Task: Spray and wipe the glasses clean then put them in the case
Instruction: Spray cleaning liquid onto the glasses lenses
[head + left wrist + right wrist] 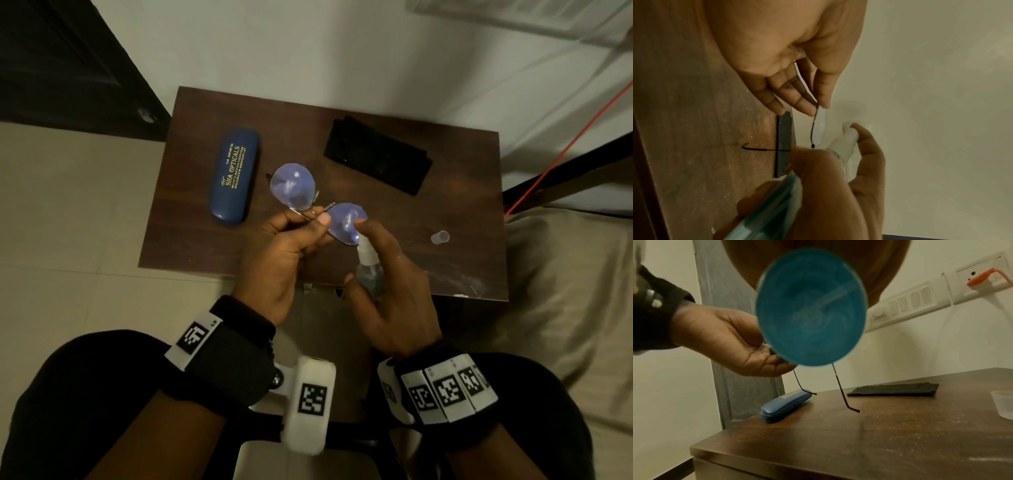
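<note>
My left hand [301, 226] pinches the thin-framed glasses [293, 186] at the bridge and holds them above the brown table [462, 192], lenses facing up. In the left wrist view the near lens [820, 128] shows edge-on below the left fingertips [824, 104]. My right hand [383, 274] grips a small spray bottle [368, 270] of blue liquid, forefinger on the white nozzle [846, 138], which points at the near lens. The bottle's blue base [810, 308] fills the right wrist view; the temple arms [840, 389] hang below it. A shut blue case [234, 176] lies at the left, a black cloth [376, 157] at the back.
A small clear cap [440, 237] stands on the table's right side. A bed [575, 308] adjoins the table on the right. A wall switch panel with an orange plug [980, 279] is behind. A dark door [68, 61] stands at the far left.
</note>
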The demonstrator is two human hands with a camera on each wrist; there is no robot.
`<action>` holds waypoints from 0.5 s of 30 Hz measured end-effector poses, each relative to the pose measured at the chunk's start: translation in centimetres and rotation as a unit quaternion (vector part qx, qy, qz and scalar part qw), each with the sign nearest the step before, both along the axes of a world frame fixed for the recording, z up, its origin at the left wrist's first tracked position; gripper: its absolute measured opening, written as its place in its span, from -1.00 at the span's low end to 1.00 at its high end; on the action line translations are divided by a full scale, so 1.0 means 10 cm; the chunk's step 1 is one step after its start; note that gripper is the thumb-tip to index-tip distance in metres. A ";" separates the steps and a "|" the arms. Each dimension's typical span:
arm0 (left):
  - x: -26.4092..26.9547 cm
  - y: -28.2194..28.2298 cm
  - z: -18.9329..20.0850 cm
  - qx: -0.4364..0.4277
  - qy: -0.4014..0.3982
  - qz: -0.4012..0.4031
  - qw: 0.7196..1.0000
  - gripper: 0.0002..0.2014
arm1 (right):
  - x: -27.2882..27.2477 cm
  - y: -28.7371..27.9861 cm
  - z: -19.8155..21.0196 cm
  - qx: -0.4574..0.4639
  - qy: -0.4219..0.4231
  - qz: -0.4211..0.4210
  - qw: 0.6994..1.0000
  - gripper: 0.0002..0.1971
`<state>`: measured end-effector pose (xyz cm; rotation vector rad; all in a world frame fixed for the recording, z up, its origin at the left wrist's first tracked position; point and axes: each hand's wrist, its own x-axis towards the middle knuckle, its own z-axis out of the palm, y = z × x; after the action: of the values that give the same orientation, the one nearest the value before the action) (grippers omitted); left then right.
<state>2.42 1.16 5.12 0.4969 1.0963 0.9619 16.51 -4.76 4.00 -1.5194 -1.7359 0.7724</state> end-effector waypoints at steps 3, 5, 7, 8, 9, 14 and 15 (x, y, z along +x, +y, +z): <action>0.02 0.00 0.01 -0.001 -0.015 0.007 1.000 -0.90 | 0.00 0.01 -0.01 -0.005 -0.014 -0.008 1.000 -0.47; 0.02 0.00 0.01 -0.002 -0.016 0.007 1.000 -0.92 | 0.00 0.01 -0.01 -0.006 -0.021 -0.011 1.000 -0.48; 0.02 -0.01 0.01 -0.007 -0.022 0.008 1.000 -0.92 | 0.00 0.00 -0.01 -0.008 -0.024 -0.009 1.000 -0.49; 0.02 -0.01 0.00 -0.009 -0.024 0.009 1.000 -0.92 | 0.00 0.00 -0.01 -0.009 -0.025 -0.008 1.000 -0.50; 0.02 -0.02 -0.01 -0.010 -0.023 0.009 1.000 -0.92 | 0.00 0.00 0.00 -0.009 -0.027 -0.008 1.000 -0.51; 0.02 -0.03 -0.04 -0.004 -0.006 0.006 1.000 -0.92 | 0.00 0.00 0.00 -0.005 -0.022 -0.006 1.000 -0.53; 0.02 -0.03 -0.05 -0.003 -0.007 0.007 1.000 -0.92 | 0.00 0.00 -0.01 -0.002 -0.017 -0.011 1.000 -0.51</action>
<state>2.60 0.90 4.65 0.4766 1.0924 0.9729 16.48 -4.81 3.92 -1.5610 -1.7400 0.7433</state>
